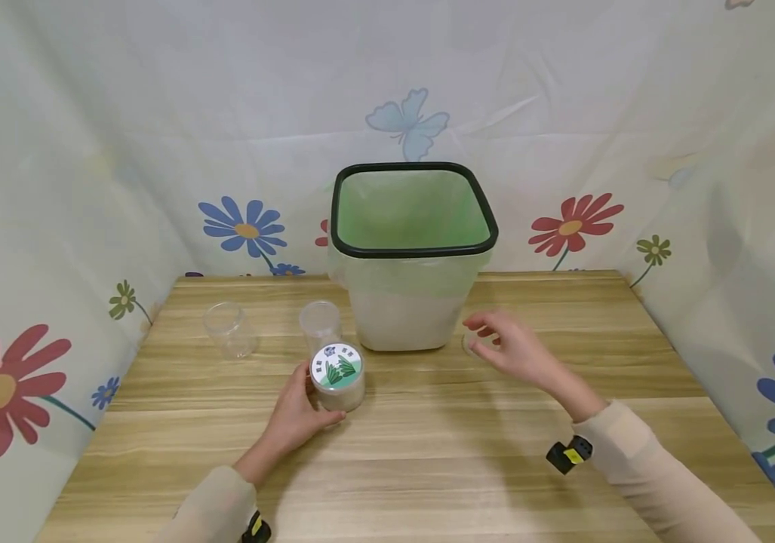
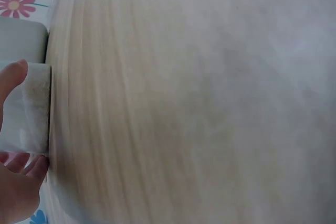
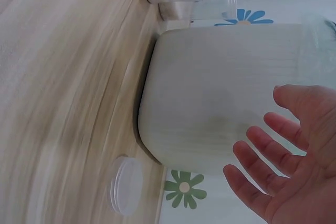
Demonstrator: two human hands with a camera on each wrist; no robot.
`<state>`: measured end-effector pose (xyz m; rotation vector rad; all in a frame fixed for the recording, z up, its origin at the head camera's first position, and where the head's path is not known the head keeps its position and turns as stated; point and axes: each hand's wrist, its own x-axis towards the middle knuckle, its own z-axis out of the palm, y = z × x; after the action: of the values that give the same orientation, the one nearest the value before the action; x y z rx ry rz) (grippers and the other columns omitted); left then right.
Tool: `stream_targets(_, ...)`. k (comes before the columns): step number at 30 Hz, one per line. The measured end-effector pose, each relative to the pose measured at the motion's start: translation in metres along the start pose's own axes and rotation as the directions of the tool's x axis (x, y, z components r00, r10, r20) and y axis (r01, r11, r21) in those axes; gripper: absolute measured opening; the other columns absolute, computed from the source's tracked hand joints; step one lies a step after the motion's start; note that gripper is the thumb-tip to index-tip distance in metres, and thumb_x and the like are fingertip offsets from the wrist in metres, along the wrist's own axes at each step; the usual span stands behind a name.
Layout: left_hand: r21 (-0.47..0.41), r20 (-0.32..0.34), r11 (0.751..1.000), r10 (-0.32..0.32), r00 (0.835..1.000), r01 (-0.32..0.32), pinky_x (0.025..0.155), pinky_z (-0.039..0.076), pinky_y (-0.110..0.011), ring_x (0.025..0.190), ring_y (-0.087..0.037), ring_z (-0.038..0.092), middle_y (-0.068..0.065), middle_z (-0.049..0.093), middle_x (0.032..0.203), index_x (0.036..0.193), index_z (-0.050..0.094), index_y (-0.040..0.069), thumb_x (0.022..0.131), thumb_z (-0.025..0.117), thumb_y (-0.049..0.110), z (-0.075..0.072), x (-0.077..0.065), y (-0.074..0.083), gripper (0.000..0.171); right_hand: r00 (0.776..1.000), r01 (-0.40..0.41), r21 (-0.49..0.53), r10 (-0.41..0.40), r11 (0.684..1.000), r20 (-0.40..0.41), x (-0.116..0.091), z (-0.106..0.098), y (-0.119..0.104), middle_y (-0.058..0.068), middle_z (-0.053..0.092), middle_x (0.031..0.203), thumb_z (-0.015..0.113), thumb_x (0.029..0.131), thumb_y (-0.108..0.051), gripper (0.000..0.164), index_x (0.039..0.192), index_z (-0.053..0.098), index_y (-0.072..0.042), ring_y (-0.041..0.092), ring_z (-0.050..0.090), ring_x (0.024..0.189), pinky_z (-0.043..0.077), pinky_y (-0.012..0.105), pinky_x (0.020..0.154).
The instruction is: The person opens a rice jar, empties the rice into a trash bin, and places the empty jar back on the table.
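Observation:
My left hand (image 1: 295, 413) grips a clear round jar (image 1: 339, 396), thumb on its near side and fingers round its left. A white and green label with a plant picture covers the jar's top. In the left wrist view the jar (image 2: 34, 108) stands upright on the table between thumb and fingers, with pale contents low inside. Right of the bin, my right hand (image 1: 516, 353) hovers over the table with its fingers loosely bent and nothing held. Below it lies a clear round lid (image 3: 127, 184), partly hidden by the fingers in the head view.
A pale green bin (image 1: 409, 305) with a black rim stands at the back middle of the wooden table (image 1: 414, 452). Left of it are two clear cups, an outer one (image 1: 229, 329) and one (image 1: 320, 323) just behind the jar. Flower-print sheeting (image 1: 530, 98) closes off the back and sides.

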<state>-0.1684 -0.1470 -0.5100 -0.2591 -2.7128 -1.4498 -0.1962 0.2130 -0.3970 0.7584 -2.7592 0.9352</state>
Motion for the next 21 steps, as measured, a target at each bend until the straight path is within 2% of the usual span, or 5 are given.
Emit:
stream_targets(6,0.028,-0.035,0.999,0.026,0.999,-0.025,0.095,0.045,-0.041,0.112,-0.026,0.052,-0.013,0.051,0.124,0.133,0.036,0.003,0.051,0.09,0.019,0.004,-0.001,0.001,0.099,1.0,-0.001,0.016,0.001,1.0,-0.014,-0.002,0.004,-0.001,0.013,0.061,0.108,0.065,0.085,-0.012,0.027,0.11,0.061,-0.003,0.031,0.061,0.093,0.053,0.044,0.074)
stream_targets(10,0.074,-0.069,0.997,0.035,0.997,-0.03,0.096,0.043,-0.044,0.114,-0.03,0.05,-0.015,0.051,0.124,0.131,0.037,0.001,0.05,0.09,0.02,0.007,-0.001,0.004,0.099,1.0,-0.002,0.02,0.003,1.0,-0.022,-0.003,0.006,-0.002,0.011,0.061,0.107,0.065,0.084,-0.011,0.027,0.109,0.061,-0.004,0.03,0.062,0.092,0.054,0.044,0.074)
stream_targets(17,0.122,-0.099,0.992,-0.023,0.995,0.035,0.1,0.038,-0.049,0.119,-0.032,0.046,-0.015,0.049,0.127,0.133,0.035,0.003,0.05,0.09,0.026,0.012,-0.001,0.006,0.101,1.0,0.006,0.017,-0.005,1.0,-0.023,-0.005,0.009,-0.001,0.009,0.062,0.106,0.066,0.084,-0.011,0.026,0.109,0.061,-0.005,0.025,0.062,0.09,0.054,0.04,0.073)
stream_targets(21,0.133,-0.102,0.99,-0.025,0.994,0.038,0.099,0.039,-0.049,0.119,-0.032,0.047,-0.015,0.05,0.126,0.133,0.035,0.004,0.052,0.089,0.027,0.014,0.0,0.005,0.101,1.0,0.005,0.02,-0.005,1.0,-0.019,-0.006,0.009,-0.002,0.01,0.062,0.107,0.065,0.084,-0.011,0.026,0.109,0.061,-0.005,0.025,0.062,0.091,0.055,0.039,0.073)
